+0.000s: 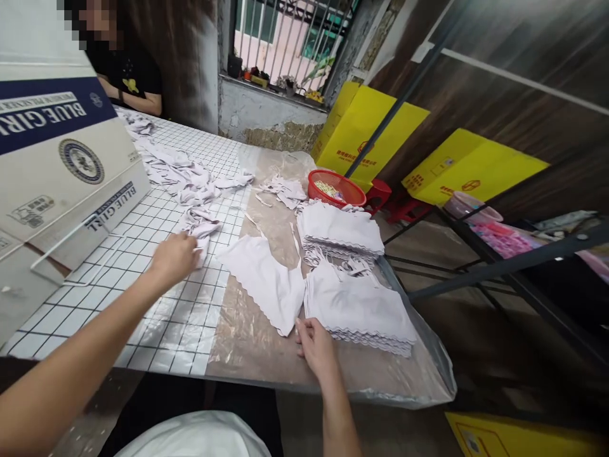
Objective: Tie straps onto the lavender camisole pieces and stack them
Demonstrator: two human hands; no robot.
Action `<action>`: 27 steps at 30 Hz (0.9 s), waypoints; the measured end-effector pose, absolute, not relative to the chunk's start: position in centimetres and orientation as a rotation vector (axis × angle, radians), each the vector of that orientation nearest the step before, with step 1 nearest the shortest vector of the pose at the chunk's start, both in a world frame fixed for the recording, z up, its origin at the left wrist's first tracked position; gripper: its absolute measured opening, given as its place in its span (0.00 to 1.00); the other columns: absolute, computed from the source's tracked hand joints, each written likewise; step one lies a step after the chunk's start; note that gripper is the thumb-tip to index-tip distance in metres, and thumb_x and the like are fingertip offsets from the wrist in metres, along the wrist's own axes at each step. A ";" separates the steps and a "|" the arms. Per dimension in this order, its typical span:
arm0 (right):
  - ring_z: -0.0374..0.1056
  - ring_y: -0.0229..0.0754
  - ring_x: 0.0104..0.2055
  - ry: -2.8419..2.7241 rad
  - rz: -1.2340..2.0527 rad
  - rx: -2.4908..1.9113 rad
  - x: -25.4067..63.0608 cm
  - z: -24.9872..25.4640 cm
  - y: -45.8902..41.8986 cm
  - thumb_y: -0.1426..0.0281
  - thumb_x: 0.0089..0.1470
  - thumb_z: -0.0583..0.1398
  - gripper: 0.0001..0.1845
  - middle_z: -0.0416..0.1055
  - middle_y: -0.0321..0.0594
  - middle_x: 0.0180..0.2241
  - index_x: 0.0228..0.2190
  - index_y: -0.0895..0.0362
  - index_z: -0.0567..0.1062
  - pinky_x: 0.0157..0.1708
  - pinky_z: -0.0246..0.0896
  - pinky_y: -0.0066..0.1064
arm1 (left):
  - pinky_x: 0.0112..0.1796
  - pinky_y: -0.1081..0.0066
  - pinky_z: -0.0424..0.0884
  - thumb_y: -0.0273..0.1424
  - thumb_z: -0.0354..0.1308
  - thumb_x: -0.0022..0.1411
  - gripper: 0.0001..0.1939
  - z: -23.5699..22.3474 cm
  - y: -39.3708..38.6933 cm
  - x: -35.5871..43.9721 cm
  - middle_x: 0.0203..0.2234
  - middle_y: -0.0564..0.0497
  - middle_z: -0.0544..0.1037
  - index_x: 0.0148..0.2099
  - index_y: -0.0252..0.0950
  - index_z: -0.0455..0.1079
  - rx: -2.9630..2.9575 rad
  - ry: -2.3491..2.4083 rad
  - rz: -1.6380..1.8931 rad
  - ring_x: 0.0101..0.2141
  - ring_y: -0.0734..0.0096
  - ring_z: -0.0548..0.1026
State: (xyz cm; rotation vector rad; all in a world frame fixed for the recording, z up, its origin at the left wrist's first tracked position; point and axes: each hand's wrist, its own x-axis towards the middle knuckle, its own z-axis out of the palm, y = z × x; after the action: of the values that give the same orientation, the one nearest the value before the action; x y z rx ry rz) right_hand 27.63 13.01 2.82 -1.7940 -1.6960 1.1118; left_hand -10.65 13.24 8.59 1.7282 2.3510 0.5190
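Observation:
My left hand [175, 257] reaches out over the grid-patterned table [157, 330] and closes on a crumpled white fabric piece [203, 233] from a loose heap. My right hand [316, 346] rests on the plastic sheet at the table's near edge, fingers curled at the corner of a stack of white scalloped fabric pieces [359, 308]. A single flat white fabric piece [266, 282] lies between my hands. A second stack [340, 231] sits just behind the first.
Large white and blue cardboard boxes [57, 171] stand on the left of the table. A red basket [335, 188] sits at the far edge. Another person in black [128, 79] sits at the far left corner. Yellow boxes [371, 130] and a metal rack [499, 266] stand to the right.

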 end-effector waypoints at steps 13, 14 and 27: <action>0.62 0.35 0.16 -1.711 1.303 -1.814 27.9 3.2 11.8 0.62 0.55 0.57 0.13 0.62 0.28 0.16 0.23 0.53 0.62 0.18 0.53 0.26 | 0.24 0.72 0.62 0.47 0.62 0.49 0.21 8.2 12.0 -8.8 0.17 0.56 0.66 0.25 0.40 0.56 1.264 1.834 0.615 0.21 0.72 0.65; 0.61 0.35 0.15 -1.687 1.358 -1.814 28.6 3.2 11.4 0.60 0.54 0.57 0.14 0.62 0.28 0.17 0.24 0.53 0.62 0.18 0.53 0.26 | 0.24 0.71 0.62 0.50 0.64 0.46 0.24 7.8 9.6 -9.6 0.18 0.56 0.66 0.26 0.40 0.57 1.193 1.790 0.633 0.21 0.72 0.64; 0.61 0.39 0.23 -2.049 0.918 -1.894 25.2 3.8 9.3 0.63 0.54 0.57 0.14 0.64 0.32 0.18 0.21 0.52 0.62 0.26 0.51 0.29 | 0.25 0.69 0.60 0.46 0.53 0.53 0.15 5.2 1.5 -8.8 0.20 0.52 0.73 0.28 0.40 0.59 1.216 2.264 0.268 0.24 0.64 0.71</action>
State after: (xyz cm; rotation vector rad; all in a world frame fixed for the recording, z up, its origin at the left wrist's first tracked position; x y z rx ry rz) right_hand 25.20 9.30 3.82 -1.8941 -2.0493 0.9180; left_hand -8.83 1.45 5.21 1.2162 2.2636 0.2677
